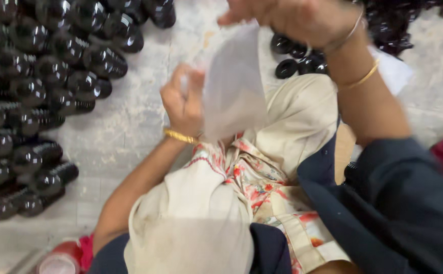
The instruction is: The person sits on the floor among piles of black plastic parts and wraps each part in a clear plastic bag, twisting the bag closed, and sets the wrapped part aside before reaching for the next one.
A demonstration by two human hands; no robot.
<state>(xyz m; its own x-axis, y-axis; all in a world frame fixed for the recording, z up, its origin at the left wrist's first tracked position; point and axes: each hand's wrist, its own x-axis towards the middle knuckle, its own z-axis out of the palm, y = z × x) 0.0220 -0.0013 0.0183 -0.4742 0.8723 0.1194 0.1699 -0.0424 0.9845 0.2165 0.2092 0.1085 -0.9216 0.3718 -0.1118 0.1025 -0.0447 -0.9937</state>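
We hold a thin, translucent whitish plastic bag between both hands, above our lap and near the centre of the view: our left hand pinches its edge at about nine o'clock from the bag, grip closed on the film, while our right hand grips its top corner at about one o'clock, fingers also closed on it. The film looks slippery and limp, so we judge it could slide out of either pinch, or tear if the two hands pull apart too hard. If it drops, it would land on the cream cloth over our knees or on the pale, dusty floor, where it could pick up dirt. At nine to eleven o'clock lies a dense heap of dark glossy glass bottles on their sides; a careless elbow swing could set them rolling or knock them together. A smaller cluster of round black caps sits at about one o'clock, just beyond our right wrist, and could be scattered by that arm. Much is hard to read: the picture is motion-blurred, our right hand is cut off by the top edge, and we cannot tell whether the bag is empty or which end is open. A red object with a pale lid at seven o'clock is cropped and unclear.
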